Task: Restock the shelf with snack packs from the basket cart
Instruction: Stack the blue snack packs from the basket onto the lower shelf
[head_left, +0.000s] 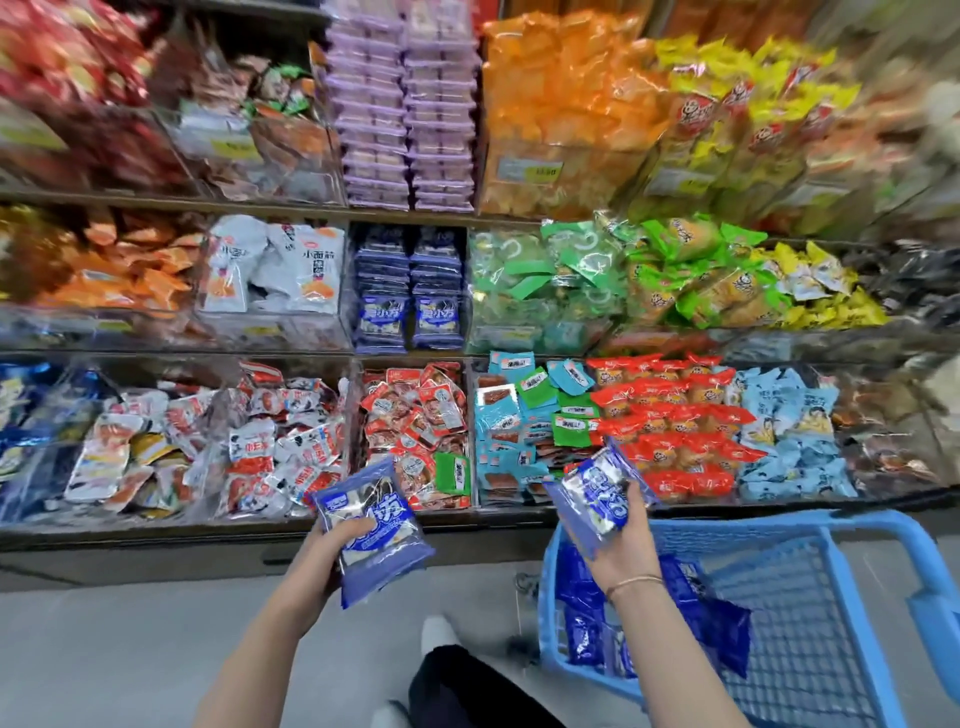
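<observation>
**Slippage risk with both hands loaded**

The left hand (332, 545) clasps blue snack packs (375, 525) from below. The right hand (618, 545) grips another stack (592, 493) above the basket cart (779, 524), near right. Glossy wrappers may slide apart, and one could drop. The matching bin (408, 291), far centre, looks full — added packs may topple.

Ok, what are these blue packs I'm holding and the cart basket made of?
The left-hand pack and right-hand pack look like glossy plastic film, perhaps foil-lined: they glint and crinkle. The basket cart looks like matte blue moulded plastic, judging by its lattice walls.
</observation>
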